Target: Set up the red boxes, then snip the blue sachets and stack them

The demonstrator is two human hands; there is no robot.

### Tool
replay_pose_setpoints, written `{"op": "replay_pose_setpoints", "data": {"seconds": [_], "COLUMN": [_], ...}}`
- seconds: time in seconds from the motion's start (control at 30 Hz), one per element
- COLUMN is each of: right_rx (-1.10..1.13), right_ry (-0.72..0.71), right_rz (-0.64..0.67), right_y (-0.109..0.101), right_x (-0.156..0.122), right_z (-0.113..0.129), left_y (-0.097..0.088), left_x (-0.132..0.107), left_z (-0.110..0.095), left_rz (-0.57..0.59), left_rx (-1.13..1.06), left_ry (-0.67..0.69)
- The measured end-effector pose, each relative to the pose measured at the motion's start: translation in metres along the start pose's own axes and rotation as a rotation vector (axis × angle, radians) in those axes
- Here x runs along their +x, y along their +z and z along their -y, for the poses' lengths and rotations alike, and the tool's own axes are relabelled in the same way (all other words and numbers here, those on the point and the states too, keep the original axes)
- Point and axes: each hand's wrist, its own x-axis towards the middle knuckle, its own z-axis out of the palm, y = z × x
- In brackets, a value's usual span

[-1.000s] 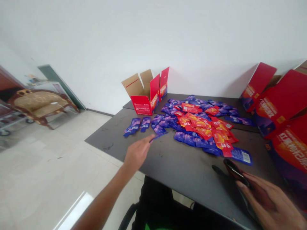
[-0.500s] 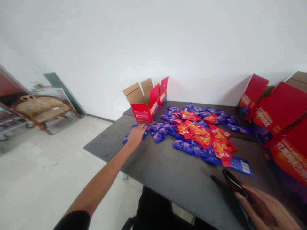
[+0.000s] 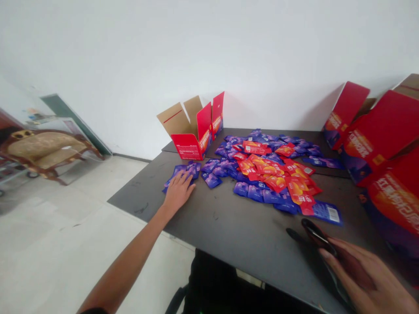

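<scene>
My left hand (image 3: 179, 190) lies palm down on purple sachets (image 3: 195, 170) at the table's left side. Its fingers are spread over them, not wrapped round any. In my right hand (image 3: 376, 279), at the lower right, is a slim dark glossy object (image 3: 317, 235) with a rounded end, held between thumb and fingers above the table. I cannot make out its kind. Between the hands spreads a pile of purple sachets (image 3: 255, 192) and red-orange sachets (image 3: 265, 165), the red ones mostly on top. Some purple ones hang together in strips.
An open red carton (image 3: 188, 146) stands beyond my left hand, another behind it. Large red and purple cartons (image 3: 363, 146) line the right side. The dark table (image 3: 209, 222) meets a white wall (image 3: 262, 56). A carved wooden sofa (image 3: 49, 150) is on the floor at left.
My left hand has slid slightly left and toward me over the purple sachets, and its fingers have spread. My right hand still holds the dark object. The camera view has shifted a little.
</scene>
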Motion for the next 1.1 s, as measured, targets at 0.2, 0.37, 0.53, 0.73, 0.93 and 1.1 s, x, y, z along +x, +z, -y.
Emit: {"op": "replay_pose_setpoints", "data": {"seconds": [0.2, 0.37, 0.53, 0.73, 0.93, 1.1], "right_rx": [0.002, 0.059, 0.104, 0.121, 0.127, 0.126], "right_ry": [0.026, -0.013, -0.043, -0.031, -0.014, -0.011], "right_rz": [0.021, 0.083, 0.085, 0.094, 0.102, 0.114], "right_y": [-0.004, -0.004, -0.006, -0.005, -0.005, -0.004], "right_x": [0.006, 0.004, 0.002, 0.002, 0.0, 0.002], "right_z": [0.023, 0.027, 0.028, 0.026, 0.022, 0.021], "left_y": [-0.04, -0.058, -0.029, -0.008, -0.006, -0.004], "left_x": [-0.041, -0.031, 0.018, 0.043, 0.053, 0.065], "left_z": [-0.077, -0.171, -0.201, -0.187, -0.178, -0.17], "left_rz": [-0.093, -0.034, 0.016, 0.08, 0.146, 0.216], "left_rx": [-0.299, -0.588, -0.467, -0.374, -0.322, -0.29], "left_ry": [0.19, 0.297, 0.252, 0.309, 0.337, 0.367]}}
